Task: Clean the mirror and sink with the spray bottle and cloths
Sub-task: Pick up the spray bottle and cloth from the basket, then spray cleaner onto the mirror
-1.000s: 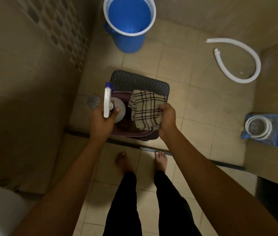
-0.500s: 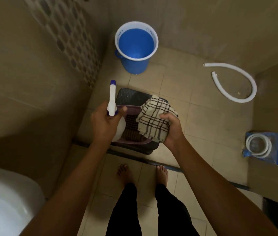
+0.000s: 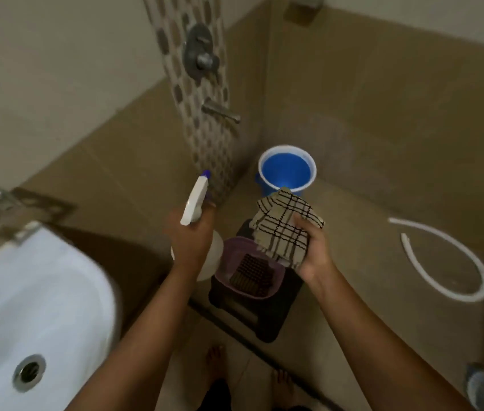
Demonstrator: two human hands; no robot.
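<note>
The left hand (image 3: 191, 238) grips the spray bottle (image 3: 197, 221), nozzle toward the upper frame; the right hand (image 3: 313, 250) clutches the checked cloth (image 3: 285, 226); the sink (image 3: 33, 292) lies lower left, nearer the left hand.

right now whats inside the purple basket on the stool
A dark ribbed cloth-like item lies on the bottom of the purple basket. The basket's far side is covered by the checked cloth in the right hand, so anything there is hidden.

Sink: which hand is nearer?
Left. The left hand, holding the spray bottle, is just right of the sink; the right hand, holding the cloth, is farther right.
</note>
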